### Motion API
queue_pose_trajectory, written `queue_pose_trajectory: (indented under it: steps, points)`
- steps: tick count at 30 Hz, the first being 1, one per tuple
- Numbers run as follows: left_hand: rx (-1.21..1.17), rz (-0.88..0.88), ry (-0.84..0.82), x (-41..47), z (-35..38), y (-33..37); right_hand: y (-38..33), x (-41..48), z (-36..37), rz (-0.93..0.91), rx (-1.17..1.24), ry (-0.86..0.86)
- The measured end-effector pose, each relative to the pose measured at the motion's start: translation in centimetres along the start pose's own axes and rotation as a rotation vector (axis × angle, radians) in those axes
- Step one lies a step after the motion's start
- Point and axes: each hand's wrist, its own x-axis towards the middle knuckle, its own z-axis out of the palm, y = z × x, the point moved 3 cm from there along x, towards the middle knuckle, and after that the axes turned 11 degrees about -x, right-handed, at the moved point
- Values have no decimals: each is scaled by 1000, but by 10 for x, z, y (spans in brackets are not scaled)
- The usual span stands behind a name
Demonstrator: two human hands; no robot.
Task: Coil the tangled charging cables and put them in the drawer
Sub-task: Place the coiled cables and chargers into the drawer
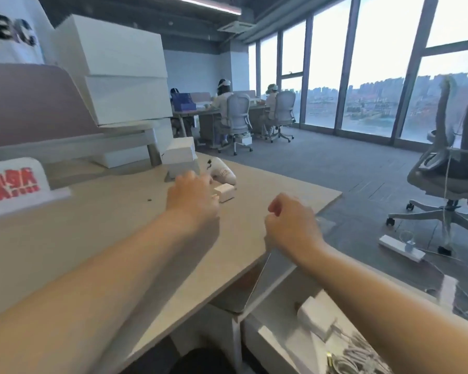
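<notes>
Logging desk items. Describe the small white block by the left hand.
The small white block is boxy, seemingly smooth plastic, lying on the pale desk just right of the left hand and in front of a white controller. Whether the hand touches it cannot be told; blur hides any prongs or cable.

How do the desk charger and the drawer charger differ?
The desk charger sits on the tabletop by the left hand; the drawer charger lies in the open drawer. The desk charger shows no cable; the drawer charger lies near loose cables. Both are white blocks.
</notes>
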Motion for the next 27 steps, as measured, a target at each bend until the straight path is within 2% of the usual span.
queue_pose_trajectory:
  steps: [2, 4, 8, 11, 13, 15, 17, 20, 22, 23, 25, 27]
  points:
    - [85, -162, -76, 1, 3, -38, -31, -1, 27, -127, -185, -139]
    - [-17, -216, -121, 4, 3, -51, -51, 3, 46, -219, -254, -197]
    - [-651, -311, -137, 7, -2, -36, -62, 18, 58, -158, 35, -229]
    - [-1137, -548, -314, -1, 18, -33, -62, 20, 59, -199, 19, -225]
    - [-1235, -587, -386, -3, 20, -31, -62, 20, 58, -221, 51, -193]
    - [-1168, -527, -356, 0, 15, -26, -57, 22, 55, -167, 176, -217]
    - [-952, -392, -300, 5, 11, -24, -52, 23, 50, -138, 212, -277]
    - [-373, 36, -163, 13, 15, -24, -43, 22, 37, -120, 209, -404]
    - [-224, 262, -213, 15, 27, -18, -37, 19, 28, -192, 153, -499]
    - [-204, 305, -281, 18, 34, -14, -34, 18, 24, -251, 112, -529]
    - [-186, 284, -377, 19, 46, -7, -26, 15, 18, -315, 97, -562]
    - [-210, 244, -377, 22, 52, 0, -12, 14, 16, -314, 53, -506]
